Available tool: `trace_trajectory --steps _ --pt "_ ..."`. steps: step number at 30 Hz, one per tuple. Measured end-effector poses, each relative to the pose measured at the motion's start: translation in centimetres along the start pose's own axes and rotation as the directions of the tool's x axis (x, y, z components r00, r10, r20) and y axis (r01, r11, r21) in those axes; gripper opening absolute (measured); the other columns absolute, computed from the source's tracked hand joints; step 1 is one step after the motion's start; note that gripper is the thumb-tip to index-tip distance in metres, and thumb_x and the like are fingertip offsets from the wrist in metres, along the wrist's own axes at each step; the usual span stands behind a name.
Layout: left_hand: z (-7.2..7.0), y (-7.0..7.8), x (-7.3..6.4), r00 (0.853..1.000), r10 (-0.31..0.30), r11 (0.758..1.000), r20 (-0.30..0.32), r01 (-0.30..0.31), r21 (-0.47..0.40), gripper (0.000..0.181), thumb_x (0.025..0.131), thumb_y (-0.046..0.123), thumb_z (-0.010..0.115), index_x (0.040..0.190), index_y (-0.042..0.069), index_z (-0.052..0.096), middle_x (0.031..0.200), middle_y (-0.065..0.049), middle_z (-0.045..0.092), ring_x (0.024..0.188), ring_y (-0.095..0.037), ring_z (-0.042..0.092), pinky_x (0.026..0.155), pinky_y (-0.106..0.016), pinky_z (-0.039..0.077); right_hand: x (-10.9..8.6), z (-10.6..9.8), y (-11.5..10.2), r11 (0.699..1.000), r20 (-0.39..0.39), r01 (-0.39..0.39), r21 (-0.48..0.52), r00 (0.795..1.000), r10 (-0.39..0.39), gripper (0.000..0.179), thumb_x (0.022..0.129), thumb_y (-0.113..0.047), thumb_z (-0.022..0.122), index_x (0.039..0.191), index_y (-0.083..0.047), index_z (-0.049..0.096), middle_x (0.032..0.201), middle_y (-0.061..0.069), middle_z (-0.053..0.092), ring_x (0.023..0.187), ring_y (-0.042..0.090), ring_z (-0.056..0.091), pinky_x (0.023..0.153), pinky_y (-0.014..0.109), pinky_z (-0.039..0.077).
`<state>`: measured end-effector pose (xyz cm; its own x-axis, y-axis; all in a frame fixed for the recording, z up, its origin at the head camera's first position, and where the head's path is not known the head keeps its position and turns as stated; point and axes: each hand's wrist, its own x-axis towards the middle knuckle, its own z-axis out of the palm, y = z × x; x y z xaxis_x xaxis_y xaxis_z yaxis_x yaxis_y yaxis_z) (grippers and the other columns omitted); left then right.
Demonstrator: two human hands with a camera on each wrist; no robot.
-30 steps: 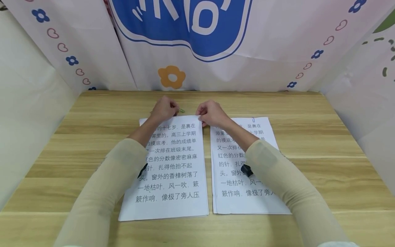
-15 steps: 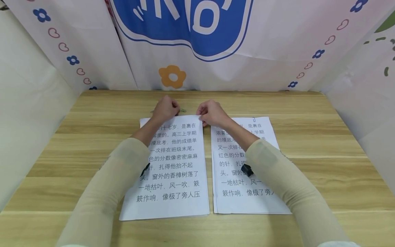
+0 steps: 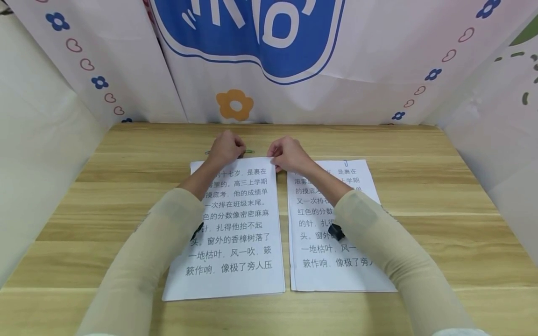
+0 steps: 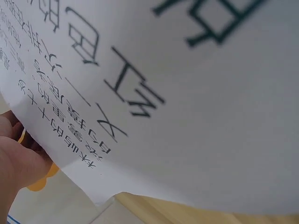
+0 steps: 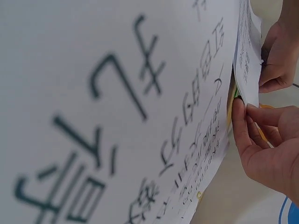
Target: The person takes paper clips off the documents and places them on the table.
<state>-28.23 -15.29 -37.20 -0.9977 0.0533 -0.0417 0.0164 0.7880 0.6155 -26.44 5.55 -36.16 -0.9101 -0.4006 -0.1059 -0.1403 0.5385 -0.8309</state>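
Two stacks of printed paper lie side by side on the table. At the top edge of the left paper stack (image 3: 235,233), my left hand (image 3: 227,147) has its fingers curled, holding the edge; the fingertips are partly hidden. My right hand (image 3: 287,153) pinches that stack's top right corner between thumb and fingers, clear in the right wrist view, where both hands meet the sheets' edge. A green paper clip (image 3: 250,151) lies just right of my left hand, behind the stack. The right paper stack (image 3: 315,275) carries a blue paper clip (image 3: 346,163) on its top edge.
The wooden table (image 3: 437,196) extends to both sides and in front of the paper. Another clip's end (image 3: 207,152) shows left of my left hand. A printed white cloth (image 3: 344,102) hangs behind the table. My right forearm crosses the right stack.
The hands keep nearly the same place at the top of the left stack. My left forearm has shifted slightly to the right, and more of the green paper clip shows.
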Motion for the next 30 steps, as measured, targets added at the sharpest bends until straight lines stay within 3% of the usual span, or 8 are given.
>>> trace_trajectory --steps 10,16,24,30 --pt "-2.0 -0.1 -1.4 0.999 0.026 0.999 -0.021 -0.026 -0.022 0.026 0.100 0.009 0.066 0.123 -0.001 0.070 0.112 -0.018 0.069 0.101 -0.030 0.064 0.088 -0.041 0.055 -0.2 0.0 0.0 1.000 -0.003 -0.018 -0.009 1.000 0.018 0.014 0.094 0.011 0.064 0.106 0.007 0.069 0.097 0.018 0.065 0.075 0.026 0.066 0.070 0.033 0.062" --pt "-2.8 -0.4 -2.5 0.996 0.084 0.996 -0.025 -0.083 0.022 0.022 0.100 0.008 0.065 0.119 -0.002 0.071 0.109 -0.019 0.069 0.099 -0.030 0.063 0.085 -0.041 0.054 -0.2 0.0 0.2 0.999 -0.006 -0.023 -0.035 1.000 0.023 0.013 0.093 0.011 0.064 0.105 0.007 0.069 0.096 0.017 0.065 0.072 0.024 0.066 0.069 0.032 0.062" --pt "-3.2 -1.3 -3.6 0.984 0.178 0.984 -0.008 -0.178 -0.004 0.017 0.098 0.001 0.065 0.113 -0.005 0.073 0.107 -0.020 0.069 0.097 -0.031 0.063 0.088 -0.041 0.055 -0.3 0.2 0.0 0.989 -0.013 0.029 -0.145 0.999 -0.031 0.013 0.093 0.010 0.064 0.103 0.006 0.070 0.094 0.016 0.068 0.076 0.025 0.067 0.068 0.030 0.061" --pt "-3.6 -1.7 -4.4 0.977 0.213 0.977 0.021 -0.214 0.000 0.018 0.098 0.000 0.066 0.114 -0.006 0.072 0.106 -0.021 0.070 0.097 -0.032 0.063 0.088 -0.042 0.054 -0.4 0.2 -0.1 0.972 -0.025 0.058 -0.226 0.998 -0.065 0.011 0.093 0.007 0.066 0.100 0.002 0.073 0.093 0.013 0.069 0.085 0.023 0.063 0.076 0.029 0.055"
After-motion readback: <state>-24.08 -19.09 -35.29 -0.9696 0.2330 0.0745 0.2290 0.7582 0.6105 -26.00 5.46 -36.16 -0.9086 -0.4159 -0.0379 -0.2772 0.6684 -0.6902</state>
